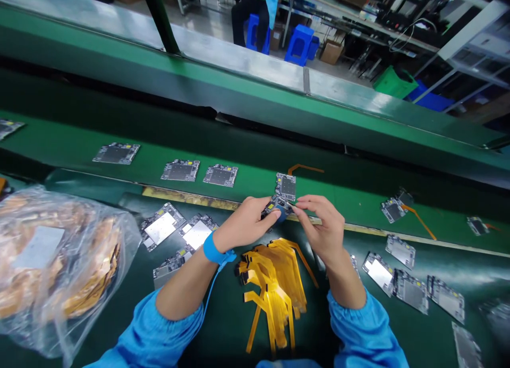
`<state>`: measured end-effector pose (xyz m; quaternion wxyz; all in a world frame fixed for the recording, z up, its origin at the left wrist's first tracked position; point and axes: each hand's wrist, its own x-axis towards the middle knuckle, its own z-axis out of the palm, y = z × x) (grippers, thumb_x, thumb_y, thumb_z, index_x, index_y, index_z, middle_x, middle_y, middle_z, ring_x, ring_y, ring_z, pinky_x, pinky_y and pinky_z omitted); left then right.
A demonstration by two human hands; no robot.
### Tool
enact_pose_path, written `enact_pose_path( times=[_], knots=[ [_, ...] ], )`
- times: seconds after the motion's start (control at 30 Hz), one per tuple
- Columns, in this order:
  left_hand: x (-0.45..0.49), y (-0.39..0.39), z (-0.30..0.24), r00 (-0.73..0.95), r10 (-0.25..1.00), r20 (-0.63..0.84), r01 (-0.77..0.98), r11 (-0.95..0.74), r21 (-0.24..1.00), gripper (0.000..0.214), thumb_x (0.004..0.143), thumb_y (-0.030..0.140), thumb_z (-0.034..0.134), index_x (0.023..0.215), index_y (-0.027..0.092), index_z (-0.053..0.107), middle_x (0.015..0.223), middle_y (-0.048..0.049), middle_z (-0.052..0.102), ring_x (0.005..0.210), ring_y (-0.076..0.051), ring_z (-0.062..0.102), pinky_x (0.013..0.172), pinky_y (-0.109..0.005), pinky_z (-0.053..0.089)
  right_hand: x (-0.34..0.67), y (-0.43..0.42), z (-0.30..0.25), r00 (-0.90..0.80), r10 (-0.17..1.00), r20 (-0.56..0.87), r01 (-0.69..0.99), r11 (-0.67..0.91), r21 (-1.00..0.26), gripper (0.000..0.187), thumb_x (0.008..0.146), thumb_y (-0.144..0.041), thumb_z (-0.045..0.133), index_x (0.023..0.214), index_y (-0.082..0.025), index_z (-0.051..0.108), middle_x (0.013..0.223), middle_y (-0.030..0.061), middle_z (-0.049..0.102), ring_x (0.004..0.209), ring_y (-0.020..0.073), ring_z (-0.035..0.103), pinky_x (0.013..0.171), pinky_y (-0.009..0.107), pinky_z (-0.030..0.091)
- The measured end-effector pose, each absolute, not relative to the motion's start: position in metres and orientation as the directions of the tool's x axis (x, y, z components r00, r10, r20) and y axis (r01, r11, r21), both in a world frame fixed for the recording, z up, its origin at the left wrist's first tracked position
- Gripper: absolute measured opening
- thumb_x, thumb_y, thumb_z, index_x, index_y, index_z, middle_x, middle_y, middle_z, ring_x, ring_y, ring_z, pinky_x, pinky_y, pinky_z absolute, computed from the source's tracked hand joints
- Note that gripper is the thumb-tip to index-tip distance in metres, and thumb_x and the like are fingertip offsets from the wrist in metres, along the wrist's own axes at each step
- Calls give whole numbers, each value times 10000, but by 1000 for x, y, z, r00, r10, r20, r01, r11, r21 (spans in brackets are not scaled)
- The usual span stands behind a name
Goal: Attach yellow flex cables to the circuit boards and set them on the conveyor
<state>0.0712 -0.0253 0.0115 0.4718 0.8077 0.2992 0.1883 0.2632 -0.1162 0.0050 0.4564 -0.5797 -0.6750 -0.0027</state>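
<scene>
My left hand [253, 222], with a blue wrist strap [215, 248] on its wrist, grips a small circuit board [274, 206] by its left side and front. Thumb and finger of my right hand [322, 224] are pinched together at that board's right edge. What lies between them is too small to make out. Just behind the held board, another circuit board [286, 186] rests on the green belt, with an orange flex cable [305, 168] at its far side. Below my hands lies a fanned pile of yellow-orange flex cables [274, 288].
Several boards [180, 170] lie along the belt [342, 198]. More boards sit beside my left forearm [163, 227] and to my right [410, 291]. A clear plastic bag [67, 272] of flex cables stands at left. Beyond the metal rail [247, 54], a person [255, 17] is near blue stools [299, 44].
</scene>
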Motion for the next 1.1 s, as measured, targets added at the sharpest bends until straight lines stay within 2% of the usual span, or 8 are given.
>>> enact_pose_path(
  times=[0.3, 0.5, 0.63, 0.77, 0.83, 0.93, 1.0, 1.1],
  knots=[
    [73, -27, 11, 774, 624, 109, 249, -458, 854, 308, 988, 290, 491, 696, 220, 423, 543, 54, 454, 466, -117, 382, 509, -281, 275, 262, -117, -1, 67, 835, 546, 825, 262, -501, 134, 987, -222, 620, 951, -242, 748, 970, 73, 782, 898, 215, 732, 837, 393, 597],
    [74, -29, 13, 742, 660, 117, 265, -449, 853, 294, 976, 259, 503, 692, 218, 435, 549, 47, 469, 492, -124, 419, 526, -283, 295, 259, -121, -1, -13, 826, 564, 916, 235, -324, 122, 985, -197, 624, 954, -241, 733, 1001, 80, 789, 886, 222, 723, 792, 372, 552],
    [74, -28, 15, 694, 711, 112, 241, -377, 894, 213, 972, 263, 488, 778, 201, 548, 631, 19, 570, 560, -139, 492, 544, -277, 340, 251, -122, 0, -82, 814, 575, 946, 245, -212, 95, 963, -200, 651, 979, -255, 727, 1138, 82, 769, 933, 240, 706, 778, 375, 525],
    [70, -22, 12, 535, 824, 185, 246, -361, 900, 235, 968, 300, 514, 749, 214, 510, 676, -4, 597, 620, -159, 535, 588, -304, 389, 240, -125, 3, -80, 839, 539, 940, 244, -240, 98, 981, -237, 627, 975, -252, 724, 1134, 96, 745, 950, 251, 676, 803, 389, 520],
    [67, -19, 10, 461, 862, 209, 253, -354, 900, 273, 968, 305, 515, 713, 224, 458, 648, 5, 565, 612, -158, 526, 592, -311, 389, 234, -130, 6, -149, 912, 381, 906, 281, -317, 142, 1006, -250, 593, 942, -239, 719, 1001, 77, 744, 868, 221, 670, 758, 354, 502],
    [63, -16, 8, 405, 887, 221, 256, -342, 904, 347, 960, 311, 534, 677, 239, 348, 571, 31, 462, 548, -145, 459, 550, -311, 340, 223, -137, 10, -400, 914, -65, 849, 343, -402, 152, 992, -276, 640, 872, -224, 717, 844, 20, 716, 760, 184, 673, 654, 307, 448],
    [63, -15, 8, 389, 893, 226, 267, -344, 900, 408, 958, 329, 551, 671, 249, 272, 538, 43, 391, 514, -139, 405, 529, -314, 293, 213, -140, 9, -478, 828, -294, 859, 371, -353, 150, 949, -317, 711, 848, -206, 720, 845, 21, 718, 738, 191, 682, 598, 305, 408],
    [63, -16, 9, 411, 888, 208, 270, -336, 902, 436, 970, 354, 543, 675, 255, 238, 525, 49, 344, 502, -140, 368, 528, -323, 261, 197, -142, 4, -456, 785, -420, 890, 392, -233, 186, 915, -360, 751, 914, -175, 727, 898, 58, 728, 793, 233, 706, 591, 318, 404]
  ],
)
